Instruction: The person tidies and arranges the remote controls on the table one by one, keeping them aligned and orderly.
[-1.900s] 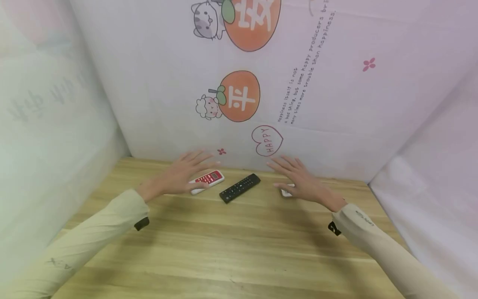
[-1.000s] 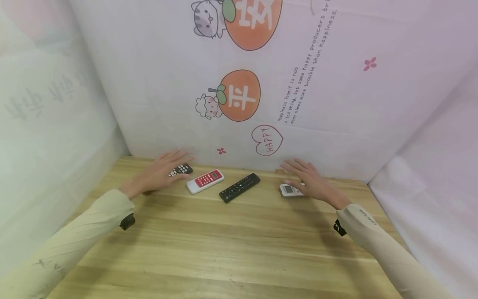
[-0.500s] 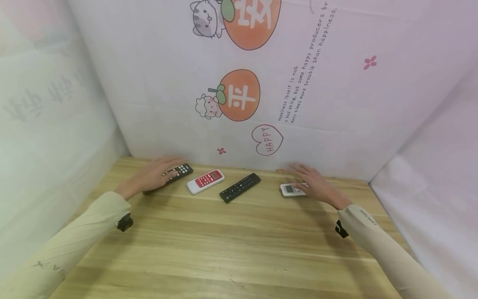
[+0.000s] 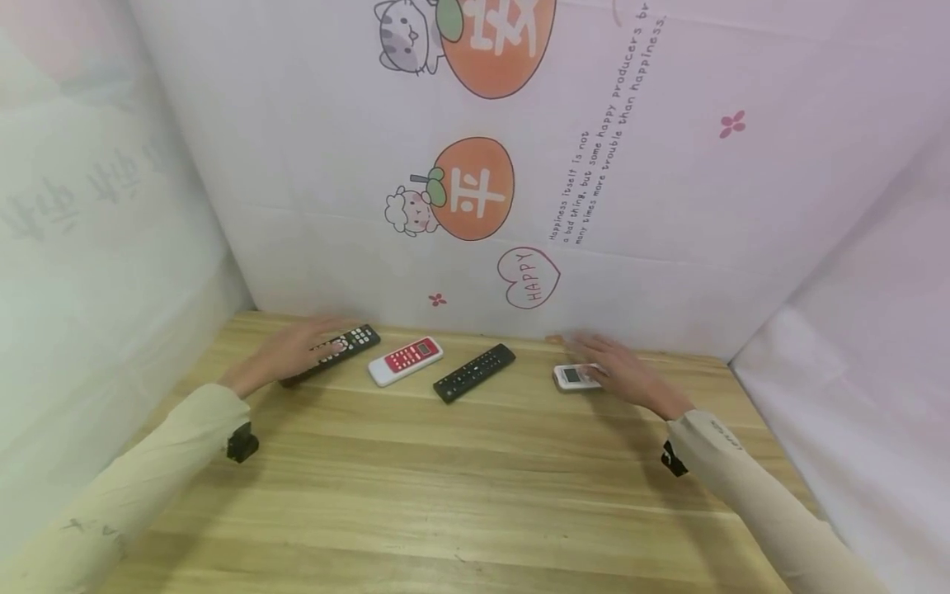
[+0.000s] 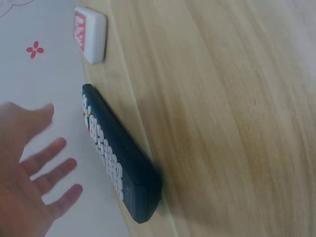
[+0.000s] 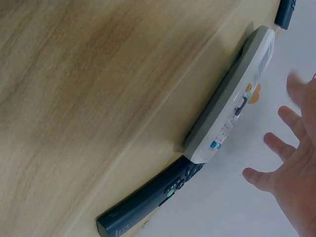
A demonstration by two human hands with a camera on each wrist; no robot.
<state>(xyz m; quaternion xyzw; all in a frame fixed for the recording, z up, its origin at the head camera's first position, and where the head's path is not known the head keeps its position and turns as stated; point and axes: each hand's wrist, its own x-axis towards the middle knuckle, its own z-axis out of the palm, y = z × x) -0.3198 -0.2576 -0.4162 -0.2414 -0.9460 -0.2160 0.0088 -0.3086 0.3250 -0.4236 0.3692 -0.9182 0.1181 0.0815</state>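
Observation:
Above a black remote with white buttons (image 5: 118, 153) hovers the left hand (image 4: 288, 351), its fingers spread and apart from the remote in the left wrist view. On the right, the right hand (image 4: 623, 373) hangs with spread fingers over a white remote (image 6: 232, 103) with a small screen, not touching it. Under the end of that white remote lies part of a dark remote (image 6: 143, 200), mostly hidden by the hand in the head view. Between the hands lie a red and white remote (image 4: 405, 361) and a slim black remote (image 4: 474, 373).
The remotes lie along the back of a wooden table (image 4: 445, 495). Behind it hangs a white printed cloth (image 4: 312, 165), with more cloth at the left and right sides. A small orange-brown item (image 6: 255, 94) sits beside the white remote.
The left hand has moved left from the red and white remote to the black one with white buttons. My right hand has shifted slightly right and nearer the white remote. The remotes stay in place.

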